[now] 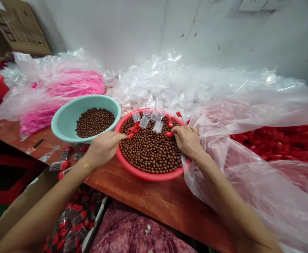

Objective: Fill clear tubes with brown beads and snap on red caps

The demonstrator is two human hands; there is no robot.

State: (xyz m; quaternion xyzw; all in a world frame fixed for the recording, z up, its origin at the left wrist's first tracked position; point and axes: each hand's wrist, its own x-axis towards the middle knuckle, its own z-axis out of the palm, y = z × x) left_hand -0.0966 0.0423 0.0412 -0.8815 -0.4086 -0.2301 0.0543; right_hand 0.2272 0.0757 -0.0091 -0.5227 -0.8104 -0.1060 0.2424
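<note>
A red basin full of small round brown balls stands on the table in front of me. At its left rim, my left hand pinches a red plastic cap, close to other red caps lying on the balls. My right hand reaches over the right rim, its fingers closed on another red plastic cap. Several small clear plastic cases rest on the balls toward the back, with more red pieces beside them.
Left of the basin is a teal bowl with brown balls. Clear cases are heaped along the wall. A plastic bag of red caps lies right; pink pieces lie left. Below, a carton holds filled red-capped cases.
</note>
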